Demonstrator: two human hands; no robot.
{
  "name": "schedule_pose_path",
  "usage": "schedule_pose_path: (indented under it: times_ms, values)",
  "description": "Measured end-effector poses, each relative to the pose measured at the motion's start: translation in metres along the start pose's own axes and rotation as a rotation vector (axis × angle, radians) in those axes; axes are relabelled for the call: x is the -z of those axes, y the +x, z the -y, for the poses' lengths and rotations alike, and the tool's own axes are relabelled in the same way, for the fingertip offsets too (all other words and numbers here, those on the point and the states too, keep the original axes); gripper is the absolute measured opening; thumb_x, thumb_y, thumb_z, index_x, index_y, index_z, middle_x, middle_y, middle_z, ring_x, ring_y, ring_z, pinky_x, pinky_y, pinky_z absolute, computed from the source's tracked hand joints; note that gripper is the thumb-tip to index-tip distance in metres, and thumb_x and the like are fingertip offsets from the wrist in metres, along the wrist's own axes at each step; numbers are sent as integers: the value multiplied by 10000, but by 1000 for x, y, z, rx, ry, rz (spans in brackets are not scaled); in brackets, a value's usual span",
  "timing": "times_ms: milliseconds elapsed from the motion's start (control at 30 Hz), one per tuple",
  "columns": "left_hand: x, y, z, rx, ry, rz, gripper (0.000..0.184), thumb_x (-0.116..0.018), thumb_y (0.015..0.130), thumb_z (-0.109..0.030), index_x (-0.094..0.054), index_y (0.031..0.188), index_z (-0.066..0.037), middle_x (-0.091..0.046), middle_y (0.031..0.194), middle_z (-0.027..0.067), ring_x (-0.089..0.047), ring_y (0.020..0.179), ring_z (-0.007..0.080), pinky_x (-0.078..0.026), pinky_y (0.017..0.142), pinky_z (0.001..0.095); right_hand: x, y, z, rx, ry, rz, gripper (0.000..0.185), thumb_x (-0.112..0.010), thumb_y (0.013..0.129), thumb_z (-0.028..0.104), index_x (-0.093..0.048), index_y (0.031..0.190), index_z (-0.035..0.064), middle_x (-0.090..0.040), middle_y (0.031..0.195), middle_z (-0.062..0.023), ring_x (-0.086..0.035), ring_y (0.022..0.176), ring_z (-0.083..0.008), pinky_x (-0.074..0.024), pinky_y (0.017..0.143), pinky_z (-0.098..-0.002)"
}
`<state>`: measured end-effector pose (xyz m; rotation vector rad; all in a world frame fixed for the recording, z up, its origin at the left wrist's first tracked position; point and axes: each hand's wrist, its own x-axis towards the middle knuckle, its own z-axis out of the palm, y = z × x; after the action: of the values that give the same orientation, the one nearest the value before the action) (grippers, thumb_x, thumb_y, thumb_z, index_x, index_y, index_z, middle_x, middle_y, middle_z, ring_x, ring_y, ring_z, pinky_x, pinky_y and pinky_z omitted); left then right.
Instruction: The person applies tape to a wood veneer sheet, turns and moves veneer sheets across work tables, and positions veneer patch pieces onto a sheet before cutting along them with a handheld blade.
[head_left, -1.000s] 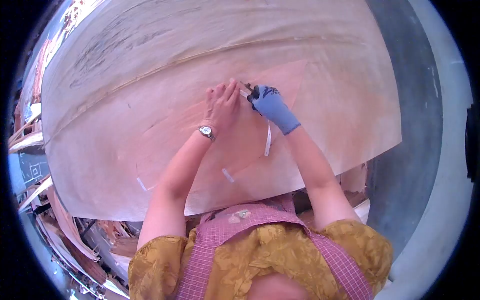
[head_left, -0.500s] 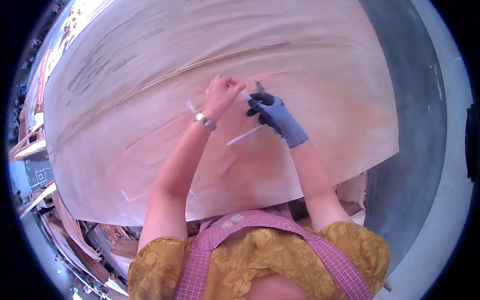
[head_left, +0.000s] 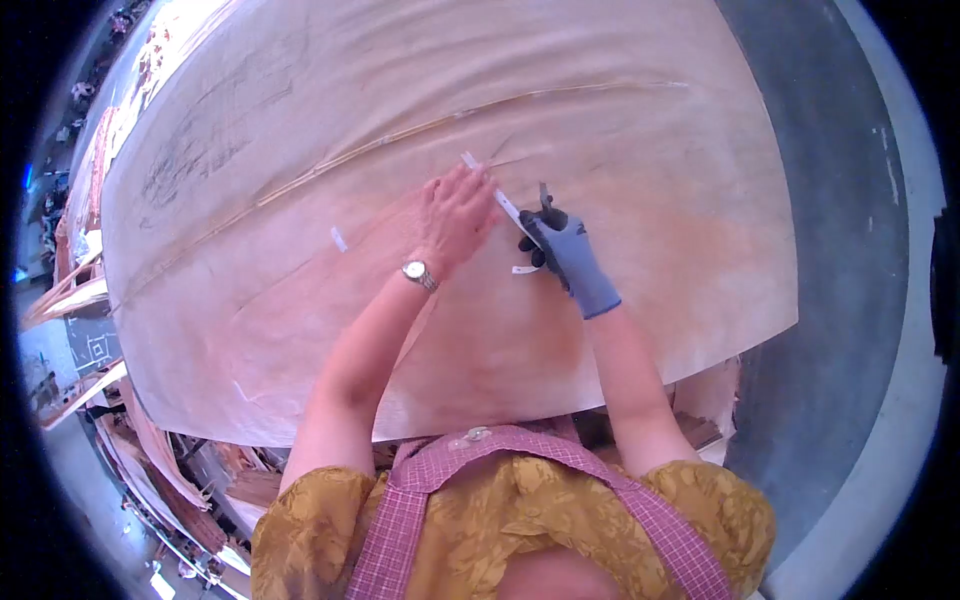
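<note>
A large sheet of pale brown wood veneer spreads in front of me, with a long raised seam across it. My left hand, bare and with a watch on the wrist, lies with fingers extended on the sheet. A short piece of white tape shows just past its fingertips. In a grey glove with black fingers, my right hand grips a strip of white tape whose far end reaches the left fingertips. A small dark tool, kind unclear, sticks up from the same hand. Another tape end shows below the gloved fingers.
Another short piece of white tape is on the veneer at left. Torn veneer scraps pile up beyond the sheet's lower left edge. Grey floor runs along the right side.
My left hand has gone from a raised pinch to lying flat on the veneer. The gloved hand has shifted slightly right and down, with the tape strip stretched toward the left hand.
</note>
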<state>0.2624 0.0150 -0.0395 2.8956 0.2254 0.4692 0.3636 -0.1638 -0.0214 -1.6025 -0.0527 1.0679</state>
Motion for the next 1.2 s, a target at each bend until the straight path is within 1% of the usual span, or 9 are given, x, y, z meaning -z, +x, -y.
schedule_pose_path:
  times_ms: [133,267,367,500,600,767,933,1133,1200]
  values:
    - [0,-5,-10,78,-31,91,637,-707,764,-361,-530,1355,-206,-412,1478,99,-403,1321,275,-291,1051,495,9,4,19,554,-1245,-253,217,-587,918,295,-614,904,80,-686,760,-94,-676,670,-249,-501,540,-398]
    - [-6,-7,-6,84,-45,94,644,-694,773,-379,-510,1371,-227,-381,1490,110,-379,1332,300,-284,1061,496,-11,-2,48,313,-1691,-312,199,-548,916,285,-602,908,94,-681,771,-132,-676,732,-317,-507,603,-456]
    - [-4,-6,-5,76,-52,99,646,-680,793,-392,-483,1382,-212,-379,1484,131,-380,1328,311,-291,1058,500,42,10,33,498,-1606,-360,178,-567,920,261,-611,935,89,-686,746,-96,-653,623,-218,-479,520,-374]
    - [19,2,6,269,-395,259,600,-652,849,-274,-451,1407,-190,-394,1466,135,-389,1319,301,-310,1058,462,18,-33,57,148,-316,104,188,-612,923,262,-635,948,77,-665,716,-48,-502,480,-79,-399,442,-244]
    - [35,-15,28,426,-969,-109,502,-568,889,-109,-468,1381,-123,-453,1415,149,-426,1284,316,-339,1038,428,-29,-57,32,7,-148,271,202,-603,930,268,-623,948,67,-674,734,-54,-504,486,-81,-388,438,-244]
    - [42,-137,-5,311,-198,-148,530,-526,850,0,-471,1372,-73,-437,1448,138,-475,1241,324,-366,1026,436,-59,-77,-42,-164,-200,242,218,-603,930,251,-619,969,37,-665,725,-63,-526,497,-101,-404,431,-252]
    - [65,-160,-62,223,-74,157,548,-642,851,-283,-490,1363,-161,-413,1473,48,-386,1335,273,-285,1083,465,-64,-86,-56,-81,-140,184,195,-623,914,230,-634,923,35,-653,709,-56,-551,484,-107,-444,442,-269]
    - [41,-172,-54,190,-81,106,591,-660,820,-380,-491,1353,-189,-378,1496,57,-357,1352,288,-256,1081,537,-16,-100,-53,496,-1450,-16,136,-566,901,139,-605,998,53,-687,896,-157,-668,717,-294,-510,563,-388]
    - [35,-173,-52,178,-86,69,584,-654,812,-389,-507,1329,-161,-391,1478,81,-374,1333,296,-282,1063,537,-5,-94,-32,416,-1511,-63,125,-554,894,126,-595,998,70,-675,901,-171,-657,758,-335,-511,616,-427]
